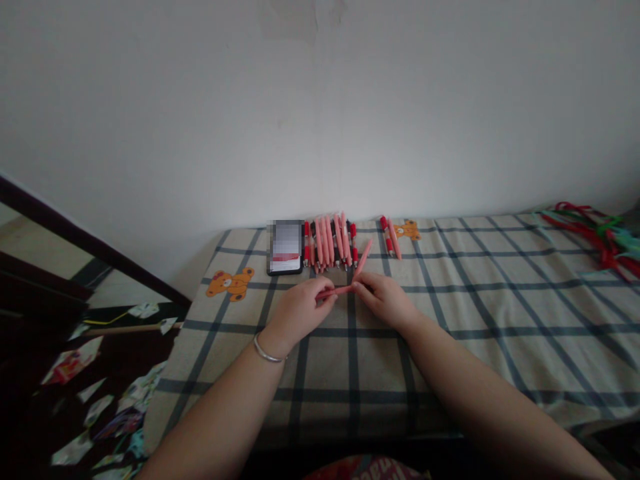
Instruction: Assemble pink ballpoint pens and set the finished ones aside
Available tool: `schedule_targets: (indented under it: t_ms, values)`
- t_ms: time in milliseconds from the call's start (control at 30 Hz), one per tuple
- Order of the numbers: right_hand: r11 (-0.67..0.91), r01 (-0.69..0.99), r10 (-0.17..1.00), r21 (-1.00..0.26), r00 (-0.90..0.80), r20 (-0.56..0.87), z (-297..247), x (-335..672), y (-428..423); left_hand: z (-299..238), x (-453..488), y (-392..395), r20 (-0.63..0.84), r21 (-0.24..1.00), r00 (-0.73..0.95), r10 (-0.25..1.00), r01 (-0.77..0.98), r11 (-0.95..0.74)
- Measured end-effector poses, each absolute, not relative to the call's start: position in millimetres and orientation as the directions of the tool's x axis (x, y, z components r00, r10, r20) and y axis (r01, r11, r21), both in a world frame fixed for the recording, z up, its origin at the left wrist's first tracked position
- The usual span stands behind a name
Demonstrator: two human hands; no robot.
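Note:
My left hand (300, 308) is closed around one end of a slim pink pen (344, 290), which lies nearly level between both hands. At its other end, the thumb and fingers of my right hand (384, 299) pinch together. A second pink pen (366, 253) slants up and away from the right fingertips; whether they grip it too I cannot tell. Just beyond the hands, a row of pink pens (325, 243) with some red and black ones lies side by side. Right of that row are a red pen (387, 235) and another pink pen (395, 239).
A phone (285, 267) lies left of the pen row. Red and green ribbon-like strips (607, 237) are heaped at the far right of the checked cloth (465, 310). A pale wall (320, 133) rises behind; wrappers (80, 360) litter the dark area at left.

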State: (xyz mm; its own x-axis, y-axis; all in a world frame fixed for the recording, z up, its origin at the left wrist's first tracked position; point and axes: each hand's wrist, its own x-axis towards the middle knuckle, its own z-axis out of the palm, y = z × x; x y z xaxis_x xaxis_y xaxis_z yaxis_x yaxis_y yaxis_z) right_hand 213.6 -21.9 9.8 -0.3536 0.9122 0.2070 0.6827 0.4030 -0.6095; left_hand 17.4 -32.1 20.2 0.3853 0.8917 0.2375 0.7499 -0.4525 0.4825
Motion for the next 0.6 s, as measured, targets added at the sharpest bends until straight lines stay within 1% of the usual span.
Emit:
schedule_targets:
  t_ms: [67,233,400,600]
  values:
    - [0.403,0.674,0.913,-0.62,-0.347,0.216,9.7,213.6,-22.5,20.4,17.3,-32.1,0.241,0.486,0.386,0.89,0.746,-0.455]
    - [0.406,0.583,0.91,-0.704,-0.328,0.254,10.6,214.1,-25.3,19.8,16.7,-31.4,0.248,0.492,0.376,0.893,0.745,-0.451]
    - [0.422,0.606,0.904,-0.674,-0.338,0.261,11.3,213.8,-25.7,19.9,16.4,-31.3,0.241,0.484,0.378,0.894,0.752,-0.448]
    - [0.398,0.618,0.913,-0.677,-0.335,0.231,12.3,212.9,-24.8,20.7,16.9,-31.7,0.236,0.489,0.371,0.898,0.754,-0.439]
